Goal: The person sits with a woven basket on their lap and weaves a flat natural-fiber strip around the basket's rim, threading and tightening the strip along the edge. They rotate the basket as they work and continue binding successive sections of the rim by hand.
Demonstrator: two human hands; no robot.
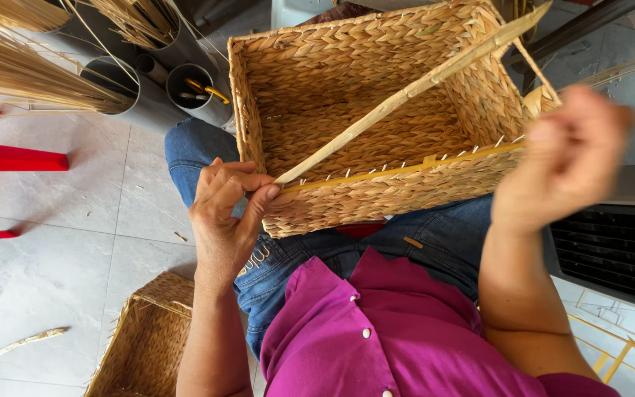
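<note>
A rectangular woven straw basket rests on my lap, its opening facing me. My left hand pinches the basket's near-left corner rim, where a long flat pale strand begins. The strand runs diagonally up across the basket to the upper right. My right hand, blurred, is raised at the basket's right corner, fingers closed on the thin end of a strand. A yellow strip runs along the near rim, stitched with small pale loops.
A second woven basket lies on the tiled floor at lower left. Grey tubes holding tools and bundles of dry straw stand at upper left. Red stool legs are at the left. A dark grille sits at the right.
</note>
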